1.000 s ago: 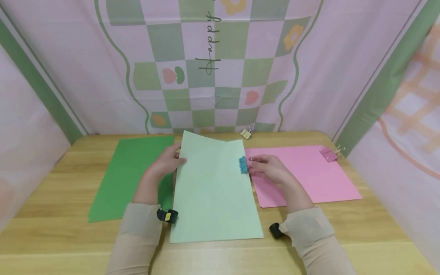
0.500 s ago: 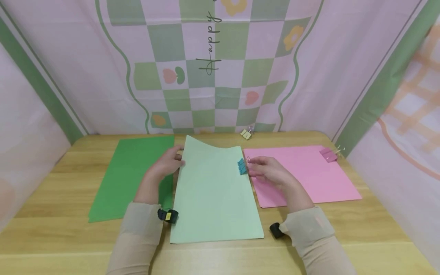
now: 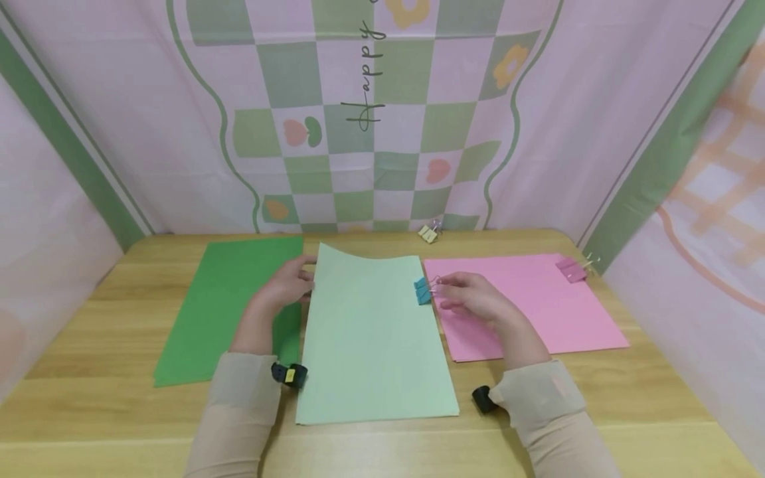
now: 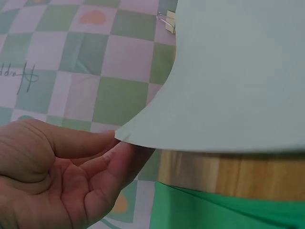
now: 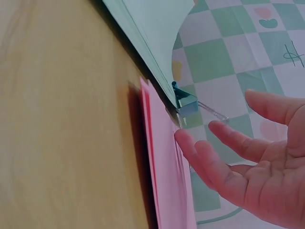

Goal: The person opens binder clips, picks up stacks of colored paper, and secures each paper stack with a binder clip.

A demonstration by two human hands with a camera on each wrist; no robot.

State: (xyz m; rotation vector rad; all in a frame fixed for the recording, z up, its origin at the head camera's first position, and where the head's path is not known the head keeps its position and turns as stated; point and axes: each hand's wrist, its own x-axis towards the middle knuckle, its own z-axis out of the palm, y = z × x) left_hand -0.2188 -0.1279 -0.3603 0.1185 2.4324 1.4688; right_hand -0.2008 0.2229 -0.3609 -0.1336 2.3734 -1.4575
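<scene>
A stack of pale green paper point(image 3: 370, 338) lies at the middle of the table, its far left corner lifted. My left hand point(image 3: 291, 285) is at that corner; in the left wrist view the thumb tip meets the paper's edge and the fingers lie beneath. A blue binder clip point(image 3: 422, 291) grips the stack's right edge, its wire handles pointing outward. My right hand point(image 3: 475, 297) is beside these handles over the pink paper point(image 3: 538, 299). Its thumb and fingers point(image 5: 228, 138) are spread in the right wrist view, with no clip held between them.
Dark green paper point(image 3: 227, 305) lies on the left. A pink binder clip point(image 3: 572, 269) is on the pink paper's far right corner. A pale yellow binder clip point(image 3: 427, 233) stands at the table's back edge, before the patterned curtain point(image 3: 346, 172).
The raised far edge of the pale green stack has sunk. My left thumb has slid off the paper's top to its edge, and my right fingers have moved slightly away from the clip.
</scene>
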